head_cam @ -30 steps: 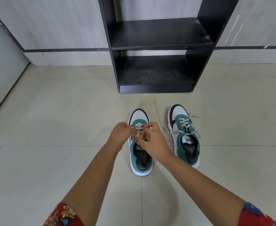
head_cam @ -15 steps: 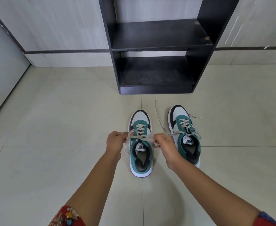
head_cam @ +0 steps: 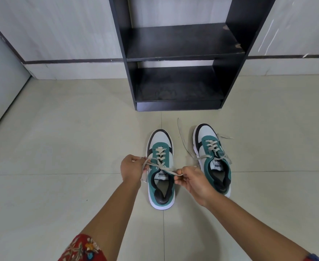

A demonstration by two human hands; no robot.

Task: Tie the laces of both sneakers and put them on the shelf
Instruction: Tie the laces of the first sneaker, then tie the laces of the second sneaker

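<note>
Sneakers, two: left hand [head_cam: 132, 167] and right hand [head_cam: 192, 180] each grip one lace end of the left sneaker [head_cam: 161, 166].

floor [head_cam: 60, 147]: pale tiles | wall [head_cam: 60, 25]: grey panels, dark stripe

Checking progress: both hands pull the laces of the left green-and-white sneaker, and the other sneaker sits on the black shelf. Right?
Not quite. The head view shows the right green-and-white sneaker on the tiled floor, laces loose, not on the black shelf.

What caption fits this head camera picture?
Both hands pull the left sneaker's laces tight; the right sneaker waits untied.
</note>
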